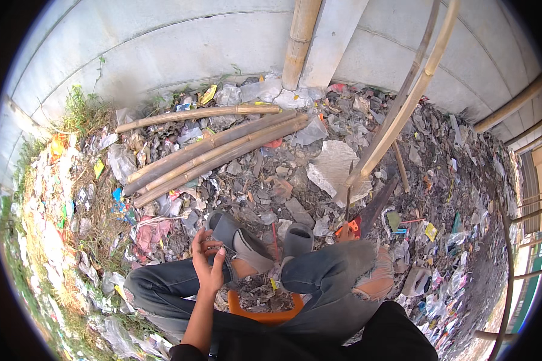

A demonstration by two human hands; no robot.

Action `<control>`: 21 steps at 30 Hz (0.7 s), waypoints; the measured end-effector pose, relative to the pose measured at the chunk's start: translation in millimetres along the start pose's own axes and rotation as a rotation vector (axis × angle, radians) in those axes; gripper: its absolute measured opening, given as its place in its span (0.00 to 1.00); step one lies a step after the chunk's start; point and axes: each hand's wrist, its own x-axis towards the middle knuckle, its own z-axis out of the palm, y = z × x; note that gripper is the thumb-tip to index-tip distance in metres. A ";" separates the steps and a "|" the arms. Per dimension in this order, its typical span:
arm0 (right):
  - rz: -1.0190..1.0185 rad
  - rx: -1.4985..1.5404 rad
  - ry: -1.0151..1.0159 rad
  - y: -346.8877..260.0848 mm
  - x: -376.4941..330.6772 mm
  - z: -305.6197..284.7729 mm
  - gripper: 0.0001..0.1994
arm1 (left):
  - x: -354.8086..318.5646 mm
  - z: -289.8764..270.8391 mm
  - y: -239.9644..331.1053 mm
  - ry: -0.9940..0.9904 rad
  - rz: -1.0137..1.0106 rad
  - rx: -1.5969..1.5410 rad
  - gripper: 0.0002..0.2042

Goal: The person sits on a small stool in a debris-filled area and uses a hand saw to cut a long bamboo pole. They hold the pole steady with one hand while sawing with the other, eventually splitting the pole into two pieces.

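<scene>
While I sit on an orange stool [265,314] with my knees bent, my left hand [208,259] reaches up from the lower edge, forearm straight, wrist cocked back. Its fingers curl at the strap of the grey sandal [241,240] on my left foot, thumb pointing up; whether the grip is clenched on the strap I cannot tell. The sandal rests on littered ground, near the bamboo poles [211,150]. My right hand is out of view.

Matt grey rubbery-looking clogs [247,240] (perhaps foam); dry bamboo poles [211,150].
</scene>
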 end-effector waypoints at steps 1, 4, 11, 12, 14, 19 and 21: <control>0.081 0.043 -0.021 13.3 -12.8 13.2 0.32 | 7.8 -2.6 0.9 0.006 0.021 0.003 0.36; 0.148 0.073 -0.065 -9.1 -30.9 37.7 0.32 | 5.3 -5.8 8.2 0.035 -0.017 -0.005 0.36; 0.012 0.045 -0.034 -125.5 -26.3 17.2 0.32 | 19.1 42.5 30.5 -0.091 0.052 -0.092 0.36; 0.000 0.033 -0.050 -135.4 -36.1 30.6 0.30 | 17.3 41.0 31.8 -0.088 0.069 -0.092 0.36; -0.103 -0.030 -0.052 -140.2 -38.7 12.5 0.28 | 11.3 57.7 33.2 -0.115 0.063 -0.129 0.36; -0.309 -0.396 0.096 -105.3 -21.1 -32.5 0.26 | -7.6 66.6 15.9 -0.125 0.002 -0.102 0.35; -0.582 -0.607 0.270 -72.2 -3.5 -66.8 0.27 | -14.3 70.3 4.6 -0.116 -0.051 -0.121 0.34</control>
